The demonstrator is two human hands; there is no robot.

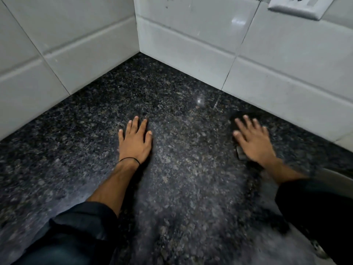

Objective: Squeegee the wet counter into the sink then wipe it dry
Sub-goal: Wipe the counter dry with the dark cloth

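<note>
The dark speckled granite counter (172,150) fills the view and runs into a corner of white tiled walls. My left hand (134,139) lies flat on the counter near the middle, fingers apart, with nothing under it and a thin black band on the wrist. My right hand (252,139) presses down, fingers spread, on a dark cloth (241,155) close to the right wall. The cloth is blurred and mostly hidden under the hand. Part of the sink (336,177) shows at the right edge, with its drain (318,248) lower down.
White tiled walls (191,48) close off the counter at the back left and back right. A white wall socket (298,6) sits high on the right wall. My dark sleeves cover both forearms in the lower corners.
</note>
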